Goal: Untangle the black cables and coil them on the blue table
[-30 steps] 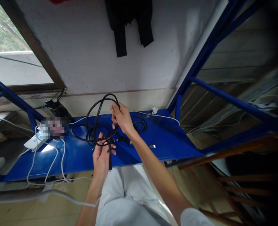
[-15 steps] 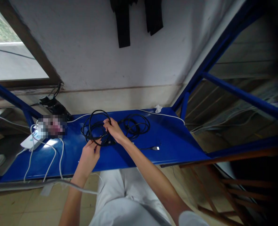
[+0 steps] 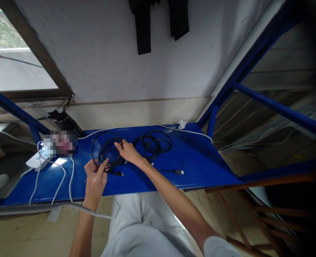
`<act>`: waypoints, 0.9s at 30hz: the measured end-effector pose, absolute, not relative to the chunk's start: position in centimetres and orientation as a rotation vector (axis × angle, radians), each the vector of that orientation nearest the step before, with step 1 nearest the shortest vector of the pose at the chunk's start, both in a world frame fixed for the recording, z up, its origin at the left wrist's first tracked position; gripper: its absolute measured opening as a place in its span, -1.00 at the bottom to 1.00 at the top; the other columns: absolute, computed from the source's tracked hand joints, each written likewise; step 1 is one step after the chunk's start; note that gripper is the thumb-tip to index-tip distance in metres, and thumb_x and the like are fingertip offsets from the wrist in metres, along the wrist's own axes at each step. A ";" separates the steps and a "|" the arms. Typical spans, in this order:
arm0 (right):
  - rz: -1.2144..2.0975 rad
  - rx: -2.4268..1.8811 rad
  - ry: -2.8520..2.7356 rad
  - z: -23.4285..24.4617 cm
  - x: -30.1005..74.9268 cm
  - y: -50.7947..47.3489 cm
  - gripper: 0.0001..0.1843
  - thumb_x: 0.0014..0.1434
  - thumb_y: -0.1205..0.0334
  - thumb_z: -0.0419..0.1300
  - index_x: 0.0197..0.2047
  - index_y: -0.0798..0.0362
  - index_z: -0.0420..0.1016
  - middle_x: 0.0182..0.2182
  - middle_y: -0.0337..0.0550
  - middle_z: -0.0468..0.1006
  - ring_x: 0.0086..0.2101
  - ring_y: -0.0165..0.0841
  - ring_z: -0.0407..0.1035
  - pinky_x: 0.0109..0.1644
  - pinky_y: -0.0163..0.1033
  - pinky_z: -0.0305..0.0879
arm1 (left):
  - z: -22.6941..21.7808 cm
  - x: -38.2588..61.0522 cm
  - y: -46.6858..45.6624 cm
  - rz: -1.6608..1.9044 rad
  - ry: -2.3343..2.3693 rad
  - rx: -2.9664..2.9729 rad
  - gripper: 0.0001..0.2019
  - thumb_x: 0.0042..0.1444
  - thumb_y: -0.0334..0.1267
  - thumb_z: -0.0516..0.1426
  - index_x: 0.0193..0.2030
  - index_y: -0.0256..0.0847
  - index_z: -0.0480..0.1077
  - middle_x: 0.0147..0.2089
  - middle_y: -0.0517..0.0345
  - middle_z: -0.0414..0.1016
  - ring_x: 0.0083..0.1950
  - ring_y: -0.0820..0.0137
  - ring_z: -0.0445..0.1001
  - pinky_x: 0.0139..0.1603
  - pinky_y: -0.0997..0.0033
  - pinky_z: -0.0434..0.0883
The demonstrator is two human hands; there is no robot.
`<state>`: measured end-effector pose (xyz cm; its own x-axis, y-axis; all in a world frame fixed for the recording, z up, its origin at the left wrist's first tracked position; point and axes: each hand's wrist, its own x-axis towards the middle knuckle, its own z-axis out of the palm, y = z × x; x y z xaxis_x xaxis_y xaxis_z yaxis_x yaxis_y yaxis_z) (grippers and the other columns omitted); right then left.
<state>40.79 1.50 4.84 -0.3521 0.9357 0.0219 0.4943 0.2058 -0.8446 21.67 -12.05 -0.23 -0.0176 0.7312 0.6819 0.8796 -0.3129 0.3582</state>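
Left hand (image 3: 95,180) and right hand (image 3: 130,152) grip the black cable coil (image 3: 102,153) at its near-left and right edges; it sits on or just over the blue table (image 3: 200,160) — probably light, springy; best held with strands bunched.

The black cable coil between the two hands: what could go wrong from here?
Possibly three things. With the left hand and right hand on the black cable coil, its loose loops might tangle or slip. The second black coil lies close by, so strands could snag. Finally, white cords run over the table's front edge near the left forearm, which might catch them.
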 end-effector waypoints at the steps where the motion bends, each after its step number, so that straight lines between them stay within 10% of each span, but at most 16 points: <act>1: 1.012 -1.347 -1.980 5.0 40.9 1.4 -0.50 0.55 -0.20 0.04 -0.03 0.09 0.50 -0.21 0.09 0.70 -0.15 -0.10 0.62 -0.06 -0.20 0.37 | -0.1 21.5 -12.2 -1.173 -1.726 -2.077 -0.67 0.38 -0.31 0.16 0.21 -0.16 0.60 0.36 -0.28 0.21 0.07 0.18 0.53 0.18 -0.03 0.55; 5: 0.811 -1.445 -2.158 5.9 41.3 1.3 -0.24 0.54 -0.34 -0.10 0.02 0.19 0.59 -0.11 0.32 0.71 -0.06 0.04 0.63 0.01 -0.09 0.43 | 1.0 21.0 -12.4 -1.025 -1.716 -1.968 -0.70 0.31 -0.33 0.25 0.13 -0.02 0.67 0.51 -0.22 0.18 0.47 -0.22 0.22 0.41 -0.39 0.25; 8: 0.668 -1.511 -2.221 6.6 41.5 1.4 -0.10 0.52 -0.41 -0.20 -0.13 0.19 0.68 -0.13 0.40 0.71 -0.04 0.08 0.63 0.04 -0.03 0.44 | 2.1 20.3 -12.0 -0.895 -1.560 -2.077 -0.66 0.29 -0.41 0.22 0.14 -0.03 0.62 0.49 -0.10 0.33 0.58 -0.17 0.11 0.53 -0.38 0.09; 13: 0.552 -1.526 -2.111 7.9 42.2 2.0 -0.28 0.60 -0.20 -0.11 -0.17 0.15 0.68 -0.18 0.30 0.72 -0.08 0.03 0.64 0.01 -0.07 0.41 | 3.2 19.3 -10.5 -0.803 -1.368 -2.330 -0.56 0.29 -0.55 0.01 0.22 -0.18 0.45 0.03 -0.06 0.61 0.11 0.14 0.57 0.32 0.00 0.41; 17: 0.810 -1.198 -2.084 9.6 43.6 2.3 -0.58 0.61 0.05 0.04 -0.16 0.06 0.62 -0.18 0.01 0.72 -0.12 -0.20 0.61 -0.03 -0.23 0.34 | 3.5 19.4 -9.5 -0.901 -1.447 -2.233 -0.68 0.25 -0.49 0.05 0.09 -0.20 0.43 -0.16 -0.03 0.53 -0.14 0.14 0.53 -0.04 0.13 0.50; 27: 0.959 -0.816 -1.774 14.4 46.5 0.6 -0.81 0.42 0.12 0.25 -0.18 0.02 0.64 -0.23 -0.20 0.69 -0.23 -0.34 0.51 -0.07 -0.27 0.34 | 6.2 20.2 -9.0 -1.097 -1.316 -2.166 -0.84 0.27 -0.47 0.11 -0.11 -0.12 0.32 -0.29 0.11 0.42 -0.29 0.26 0.41 -0.19 0.24 0.39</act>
<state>46.53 0.64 14.43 -0.3473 0.8426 0.4116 0.1171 0.4745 -0.8724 20.21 -9.02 6.17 0.2576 0.5731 0.7780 0.8681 -0.4908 0.0741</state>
